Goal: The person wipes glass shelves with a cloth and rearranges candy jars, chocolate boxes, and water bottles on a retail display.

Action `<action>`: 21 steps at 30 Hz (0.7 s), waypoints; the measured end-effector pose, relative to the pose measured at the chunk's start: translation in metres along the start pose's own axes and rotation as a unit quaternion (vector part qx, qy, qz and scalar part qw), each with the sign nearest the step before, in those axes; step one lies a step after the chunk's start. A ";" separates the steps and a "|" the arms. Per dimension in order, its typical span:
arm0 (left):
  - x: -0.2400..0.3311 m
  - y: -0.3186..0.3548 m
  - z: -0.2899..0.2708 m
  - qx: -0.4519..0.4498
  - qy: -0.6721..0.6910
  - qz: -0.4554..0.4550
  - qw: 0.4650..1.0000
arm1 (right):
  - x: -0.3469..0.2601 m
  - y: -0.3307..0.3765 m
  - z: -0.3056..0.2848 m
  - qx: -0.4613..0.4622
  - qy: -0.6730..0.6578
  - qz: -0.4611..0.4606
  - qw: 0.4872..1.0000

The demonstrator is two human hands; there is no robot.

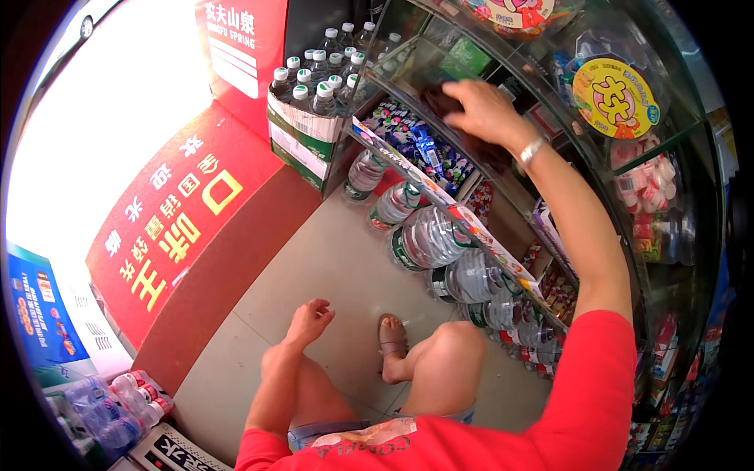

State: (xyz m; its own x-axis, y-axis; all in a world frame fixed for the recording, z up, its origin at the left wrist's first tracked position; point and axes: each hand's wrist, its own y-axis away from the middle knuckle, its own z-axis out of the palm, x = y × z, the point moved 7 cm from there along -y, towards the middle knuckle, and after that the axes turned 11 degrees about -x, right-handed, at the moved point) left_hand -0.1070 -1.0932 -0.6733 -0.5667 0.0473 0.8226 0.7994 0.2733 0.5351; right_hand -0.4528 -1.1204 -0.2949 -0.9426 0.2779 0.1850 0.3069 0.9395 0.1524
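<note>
My right arm reaches up to a glass display case. At one of its glass shelves point(408, 59) is my right hand point(485, 111), thumb and forefinger apart; a dark reddish patch by the fingertips could be an item or a reflection. Below the hand, an open compartment holds dark patterned candy packets point(393, 122) and a blue wrapped stick point(426, 147). My left hand point(308, 322) hangs above my left knee, fingers loosely bent and apart, with nothing in it. A round tub with a yellow label point(615, 98) stands on the shelf right of my right wrist.
Large water bottles point(428, 238) line the floor under the case. A carton point(302, 137) of white-capped bottles stands at the far end. A red curved counter point(177, 212) is on the left. Shrink-wrapped bottles point(118, 412) lie at the lower left. Tiled floor point(271, 294) lies between.
</note>
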 end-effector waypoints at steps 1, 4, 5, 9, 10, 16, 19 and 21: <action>0.002 0.000 0.001 -0.004 -0.001 0.006 1.000 | 0.005 -0.013 -0.005 0.050 -0.006 0.000 0.999; -0.003 -0.001 -0.002 0.001 -0.012 0.005 1.000 | 0.016 -0.050 -0.017 0.082 0.007 0.065 0.994; -0.005 -0.003 -0.002 0.005 -0.016 0.006 1.000 | 0.023 -0.057 -0.014 0.123 0.027 0.083 0.989; 0.002 0.008 -0.004 0.008 0.006 -0.007 1.000 | 0.049 -0.068 -0.012 0.185 0.062 0.138 0.971; 0.001 0.012 -0.004 0.010 0.022 -0.006 1.000 | 0.050 -0.066 -0.010 0.182 0.076 0.152 0.968; 0.006 0.032 -0.010 0.012 0.022 -0.004 1.000 | 0.043 -0.036 0.003 0.261 0.086 0.104 0.956; 0.013 0.037 -0.006 0.007 0.029 0.015 0.999 | 0.044 -0.030 0.003 0.279 0.042 0.096 0.955; 0.017 0.038 -0.001 -0.005 0.031 0.025 0.999 | 0.051 -0.035 0.007 0.257 0.031 0.078 0.963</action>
State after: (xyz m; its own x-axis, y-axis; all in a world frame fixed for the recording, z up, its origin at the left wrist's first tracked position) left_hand -0.0863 -1.0831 -0.6393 -0.5125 0.0008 0.8587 0.8287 0.2623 0.4944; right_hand -0.5129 -1.1380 -0.2975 -0.8763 0.4254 0.2261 0.3231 0.8672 -0.3789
